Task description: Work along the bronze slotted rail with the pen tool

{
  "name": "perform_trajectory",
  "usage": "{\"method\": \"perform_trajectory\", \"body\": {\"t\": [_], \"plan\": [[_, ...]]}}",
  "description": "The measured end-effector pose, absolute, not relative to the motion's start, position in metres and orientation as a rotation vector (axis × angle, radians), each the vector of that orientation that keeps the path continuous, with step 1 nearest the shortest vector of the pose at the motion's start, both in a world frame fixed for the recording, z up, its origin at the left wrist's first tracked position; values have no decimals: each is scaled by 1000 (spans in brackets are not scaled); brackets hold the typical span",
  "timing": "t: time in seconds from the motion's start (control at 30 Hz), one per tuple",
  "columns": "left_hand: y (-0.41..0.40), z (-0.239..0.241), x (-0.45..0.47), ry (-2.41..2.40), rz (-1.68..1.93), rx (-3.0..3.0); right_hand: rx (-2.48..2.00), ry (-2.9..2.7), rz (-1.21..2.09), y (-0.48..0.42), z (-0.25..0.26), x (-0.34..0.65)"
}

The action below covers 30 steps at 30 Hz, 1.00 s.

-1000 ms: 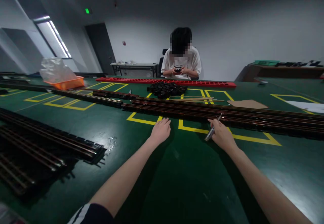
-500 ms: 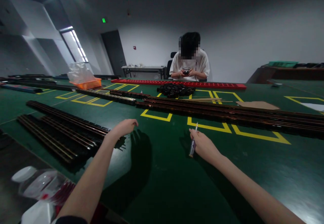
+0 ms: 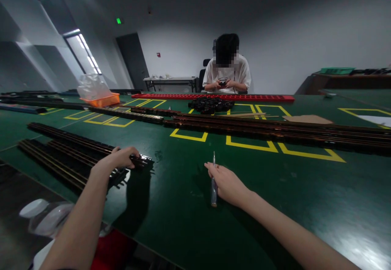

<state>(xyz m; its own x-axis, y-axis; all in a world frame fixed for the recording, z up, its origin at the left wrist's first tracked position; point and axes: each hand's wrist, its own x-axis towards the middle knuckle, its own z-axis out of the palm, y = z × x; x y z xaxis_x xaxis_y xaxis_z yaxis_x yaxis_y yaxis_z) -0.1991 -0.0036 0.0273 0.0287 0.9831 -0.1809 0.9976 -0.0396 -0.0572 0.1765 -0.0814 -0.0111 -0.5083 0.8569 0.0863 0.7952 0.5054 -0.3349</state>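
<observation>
My left hand (image 3: pixel 119 158) is closed round the near end of a long dark rail strip (image 3: pixel 82 143), one of several lying side by side at the left of the green table (image 3: pixel 189 205). My right hand (image 3: pixel 225 184) hovers over the table's middle and grips a slim silvery pen-like tool (image 3: pixel 213 180), its tip pointing away from me. More long dark rail strips (image 3: pixel 275 130) run across the table beyond both hands.
A person in a white shirt (image 3: pixel 226 72) sits across the table, holding a small dark part. Before them lie a long red tray (image 3: pixel 214 97) and a heap of black parts (image 3: pixel 210 104). An orange bin (image 3: pixel 98 99) stands far left. Clear plastic bottles (image 3: pixel 45 219) lie at my lower left.
My left hand swung left from the table's middle and closed on the end of a rail strip. My right hand drew back toward me with the tool. My view turned left.
</observation>
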Motion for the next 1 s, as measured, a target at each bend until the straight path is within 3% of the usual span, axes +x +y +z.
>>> {"method": "perform_trajectory", "body": {"t": [0.23, 0.43, 0.6, 0.7, 0.77, 0.87, 1.0], "plan": [[5, 29, -188, 1988, -344, 2325, -1388, -2448, 298, -82, -16, 174], [5, 29, -106, 1852, -262, 2537, -1233, -2189, 93, -77, -29, 178], [-6, 3, -19, 1645, 273, 2714, -1053, -1987, -336, -76, -32, 179], [-12, -9, 12, 1327, 665, 2704, -1059, -2007, -446, -75, -34, 180], [-11, -8, 14, 1109, 744, 2678, -1118, -2046, -445, -73, -36, 180], [-3, 3, -9, 1220, 605, 2678, -1240, -2113, -383, -69, -37, 180], [12, 17, -61, 1624, 156, 2583, -1394, -2151, -241, -64, -35, 177]]}}
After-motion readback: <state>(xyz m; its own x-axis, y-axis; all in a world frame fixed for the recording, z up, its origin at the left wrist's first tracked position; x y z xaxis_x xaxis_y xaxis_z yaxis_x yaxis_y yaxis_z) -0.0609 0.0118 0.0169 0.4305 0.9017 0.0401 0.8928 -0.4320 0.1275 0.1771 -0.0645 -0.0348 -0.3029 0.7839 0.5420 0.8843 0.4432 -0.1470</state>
